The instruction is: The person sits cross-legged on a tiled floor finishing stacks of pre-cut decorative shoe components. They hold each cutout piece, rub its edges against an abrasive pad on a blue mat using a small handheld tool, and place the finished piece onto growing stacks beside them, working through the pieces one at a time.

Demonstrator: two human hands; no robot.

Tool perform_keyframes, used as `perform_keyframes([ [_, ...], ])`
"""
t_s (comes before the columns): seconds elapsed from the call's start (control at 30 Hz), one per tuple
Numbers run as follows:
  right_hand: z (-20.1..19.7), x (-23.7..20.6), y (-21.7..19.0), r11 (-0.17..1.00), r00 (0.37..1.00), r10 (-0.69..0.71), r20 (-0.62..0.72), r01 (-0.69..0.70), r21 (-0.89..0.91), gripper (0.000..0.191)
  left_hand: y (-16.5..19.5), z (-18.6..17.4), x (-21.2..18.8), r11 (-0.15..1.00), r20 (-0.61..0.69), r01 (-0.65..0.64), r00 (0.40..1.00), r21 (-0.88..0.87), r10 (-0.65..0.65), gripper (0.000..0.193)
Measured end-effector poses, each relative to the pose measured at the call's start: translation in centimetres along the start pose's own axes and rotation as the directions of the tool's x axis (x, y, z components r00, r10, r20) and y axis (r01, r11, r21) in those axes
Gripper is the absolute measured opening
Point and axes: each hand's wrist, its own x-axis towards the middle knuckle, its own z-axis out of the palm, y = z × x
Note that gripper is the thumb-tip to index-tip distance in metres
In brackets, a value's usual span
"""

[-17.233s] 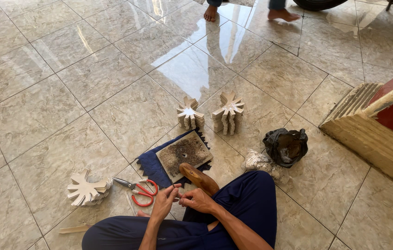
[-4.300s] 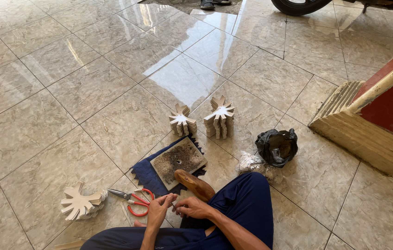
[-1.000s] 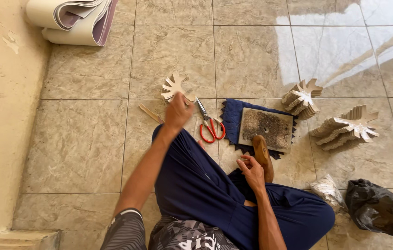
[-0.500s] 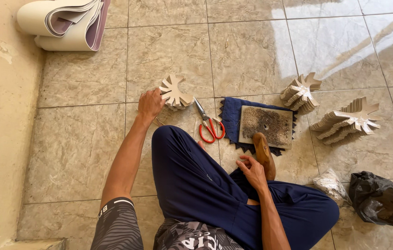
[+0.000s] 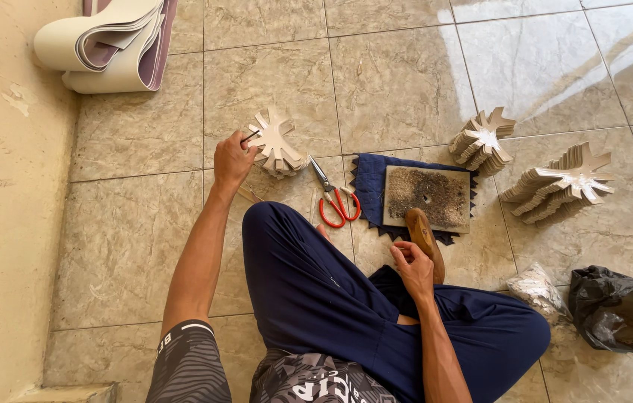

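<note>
Scissors (image 5: 335, 203) btwn cutout stack (image 5: 275, 145) at left & pad (image 5: 427, 198) at right.

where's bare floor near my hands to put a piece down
Bare tiles lie left of the left hand, between it and the wall, and beyond the cutout stack toward the rolled sheets. Crowded: from scissors and pad to the right hand.

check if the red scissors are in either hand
No, the red scissors lie on the floor tiles between the two hands, touched by neither.
</note>
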Motion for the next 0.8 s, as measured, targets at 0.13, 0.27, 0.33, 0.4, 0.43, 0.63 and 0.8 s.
perform_keyframes([
  [0.13, -0.4, -0.5, -0.8, 0.992, 0.981, -0.127, -0.147, 0.126, -0.016, 0.025, 0.8, -0.2, -0.3, 0.997, -0.052, -0.02, 0.999, -0.07, 0.016, 0.021],
  [0.27, -2.3, -1.1, -1.1, 0.966, 0.88, -0.18, -0.44, 0.072, -0.25, 0.04, 3.3, 0.7, -0.6, 0.977, -0.002, -0.045, 0.999, -0.206, 0.046, 0.027],
  [0.33, -3.3, -1.1, -0.8, 0.884, 0.84, -0.339, -0.423, 0.131, -0.448, 0.059, 5.2, 2.0, -1.2, 0.968, 0.026, -0.09, 0.995, -0.235, 0.098, 0.029],
  [0.4, -4.2, -0.5, -0.4, 0.702, 0.774, -0.59, -0.229, 0.353, -0.618, 0.087, 7.9, 4.5, -2.2, 0.946, 0.096, -0.067, 0.99, -0.316, 0.102, 0.029],
  [0.43, -4.4, -0.3, -0.2, 0.761, 0.865, -0.46, -0.2, 0.268, -0.591, 0.083, 9.2, 5.9, -2.9, 0.934, 0.134, -0.053, 0.985, -0.354, 0.106, 0.029],
  [0.63, -5.2, 0.9, -0.1, 0.995, 0.879, -0.027, -0.476, -0.02, -0.094, 0.051, 17.8, 15.0, -8.9, 0.894, 0.301, 0.01, 0.943, -0.448, 0.14, 0.028],
  [0.8, -6.4, 0.3, -0.1, 0.735, 0.786, 0.406, -0.465, 0.021, 0.677, 0.031, 21.9, 18.4, -13.0, 0.884, 0.344, 0.021, 0.925, -0.467, 0.16, 0.03],
])
